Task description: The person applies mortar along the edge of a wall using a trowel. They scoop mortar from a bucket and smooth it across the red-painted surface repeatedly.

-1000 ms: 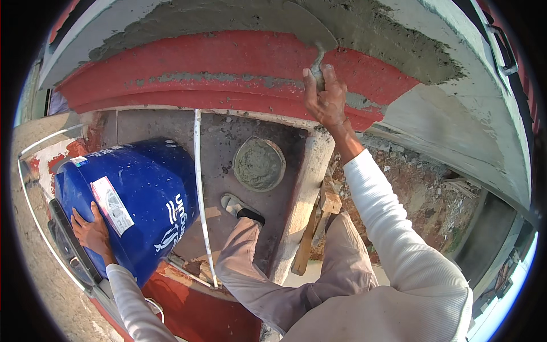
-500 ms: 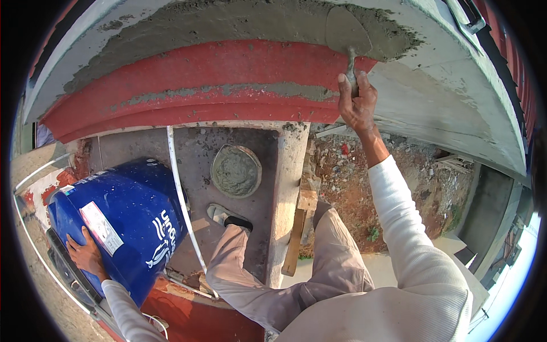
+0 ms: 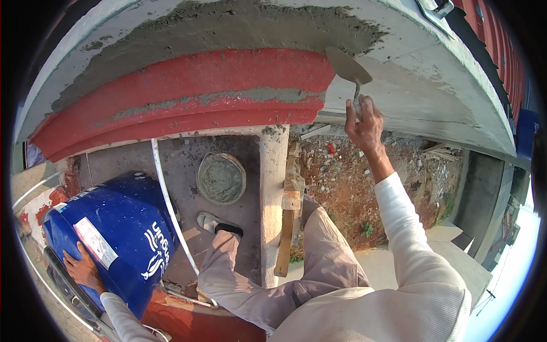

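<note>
My right hand [image 3: 364, 126] is closed around the handle of a trowel [image 3: 348, 65]. The blade is next to the right end of the wet grey mortar [image 3: 228, 28] spread over the wall. Just below that mortar runs a red moulded ledge [image 3: 216, 71], with a smeared strip of mortar along it. My left hand [image 3: 84, 267] rests on a big blue barrel-shaped tank [image 3: 122, 228], fingers spread over its surface. On the floor far below stands a bucket [image 3: 221, 178] of grey mortar.
A white pipe [image 3: 166, 196] rises beside the tank. A pale concrete beam [image 3: 274, 199] and wooden planks [image 3: 289, 222] lie between my legs. One sandalled foot [image 3: 219, 224] stands near the bucket. Rubble-strewn ground [image 3: 364, 188] drops away at the right.
The trowel has come off the mortar's right end and moved down, its blade now tilted over the bare wall. My left hand stays on the tank. The whole view has shifted slightly.
</note>
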`<state>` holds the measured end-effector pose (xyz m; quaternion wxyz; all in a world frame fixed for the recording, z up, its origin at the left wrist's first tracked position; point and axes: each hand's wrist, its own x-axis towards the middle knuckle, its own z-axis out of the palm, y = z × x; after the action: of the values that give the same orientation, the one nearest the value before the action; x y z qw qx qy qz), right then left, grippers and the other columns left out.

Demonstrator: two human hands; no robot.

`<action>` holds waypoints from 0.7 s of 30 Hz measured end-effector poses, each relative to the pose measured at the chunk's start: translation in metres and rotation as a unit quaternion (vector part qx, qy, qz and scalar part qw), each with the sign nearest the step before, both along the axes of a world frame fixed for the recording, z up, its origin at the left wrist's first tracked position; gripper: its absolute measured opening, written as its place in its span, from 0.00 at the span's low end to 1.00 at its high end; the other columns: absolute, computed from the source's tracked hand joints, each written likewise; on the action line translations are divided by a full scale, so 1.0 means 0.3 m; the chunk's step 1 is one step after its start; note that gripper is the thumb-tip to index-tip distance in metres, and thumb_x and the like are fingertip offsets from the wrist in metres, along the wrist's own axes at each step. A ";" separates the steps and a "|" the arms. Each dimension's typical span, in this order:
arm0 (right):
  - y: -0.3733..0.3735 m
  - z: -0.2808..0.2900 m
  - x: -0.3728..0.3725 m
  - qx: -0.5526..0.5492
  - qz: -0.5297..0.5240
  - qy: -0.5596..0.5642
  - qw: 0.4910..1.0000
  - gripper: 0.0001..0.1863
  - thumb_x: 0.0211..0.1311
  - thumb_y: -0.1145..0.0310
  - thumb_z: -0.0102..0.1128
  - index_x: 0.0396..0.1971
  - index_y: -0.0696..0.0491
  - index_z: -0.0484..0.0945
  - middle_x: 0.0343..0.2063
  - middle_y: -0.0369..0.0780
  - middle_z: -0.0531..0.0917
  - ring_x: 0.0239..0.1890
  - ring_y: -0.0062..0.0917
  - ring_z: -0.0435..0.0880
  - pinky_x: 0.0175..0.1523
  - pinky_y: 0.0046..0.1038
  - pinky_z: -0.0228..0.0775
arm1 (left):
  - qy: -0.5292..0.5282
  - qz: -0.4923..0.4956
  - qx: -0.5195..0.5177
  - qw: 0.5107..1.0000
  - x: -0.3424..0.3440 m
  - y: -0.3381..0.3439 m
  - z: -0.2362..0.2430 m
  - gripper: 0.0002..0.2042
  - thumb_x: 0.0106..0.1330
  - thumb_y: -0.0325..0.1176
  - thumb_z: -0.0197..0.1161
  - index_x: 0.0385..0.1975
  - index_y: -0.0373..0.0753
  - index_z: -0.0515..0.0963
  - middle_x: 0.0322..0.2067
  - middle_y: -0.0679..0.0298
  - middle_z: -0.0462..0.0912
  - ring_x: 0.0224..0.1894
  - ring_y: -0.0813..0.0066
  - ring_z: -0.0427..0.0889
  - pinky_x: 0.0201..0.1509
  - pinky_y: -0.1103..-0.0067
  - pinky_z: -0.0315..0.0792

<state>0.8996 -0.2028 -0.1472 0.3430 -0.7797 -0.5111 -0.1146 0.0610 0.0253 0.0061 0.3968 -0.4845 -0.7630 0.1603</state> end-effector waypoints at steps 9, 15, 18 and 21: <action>0.077 0.089 0.169 -0.050 0.068 -0.220 0.972 0.12 0.62 0.70 0.72 0.41 0.51 0.78 0.30 0.39 0.83 0.28 0.35 0.84 0.30 0.37 0.77 | 0.010 0.022 -0.004 1.000 -0.006 0.017 -0.005 0.41 0.68 0.78 0.49 0.75 0.59 0.69 0.73 0.66 0.72 0.74 0.59 0.70 0.72 0.53 0.69; 0.046 0.196 0.248 -0.057 0.079 -0.194 0.976 0.10 0.63 0.72 0.71 0.42 0.53 0.80 0.28 0.41 0.83 0.28 0.40 0.86 0.31 0.39 0.79 | 0.005 0.007 0.002 1.000 -0.008 0.008 -0.008 0.42 0.68 0.78 0.49 0.75 0.59 0.69 0.73 0.66 0.72 0.74 0.59 0.70 0.71 0.52 0.69; 0.030 0.244 0.294 -0.058 0.080 -0.171 0.980 0.10 0.64 0.71 0.70 0.43 0.55 0.82 0.32 0.43 0.87 0.30 0.42 0.88 0.32 0.41 0.79 | 0.001 0.000 0.007 1.000 -0.020 0.011 -0.015 0.42 0.68 0.78 0.49 0.75 0.59 0.69 0.73 0.66 0.72 0.74 0.59 0.70 0.71 0.51 0.69; -0.013 0.292 0.339 -0.056 0.044 -0.165 0.984 0.10 0.64 0.71 0.71 0.43 0.56 0.83 0.32 0.43 0.87 0.29 0.43 0.88 0.32 0.39 0.79 | 0.003 0.002 0.012 1.000 -0.013 0.012 -0.013 0.41 0.68 0.78 0.50 0.75 0.59 0.69 0.73 0.66 0.72 0.74 0.58 0.71 0.71 0.51 0.69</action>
<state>1.0014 -0.2067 -0.0597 0.2147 -0.7450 -0.5998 -0.1979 0.0570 0.0289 0.0021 0.4050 -0.4773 -0.7646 0.1534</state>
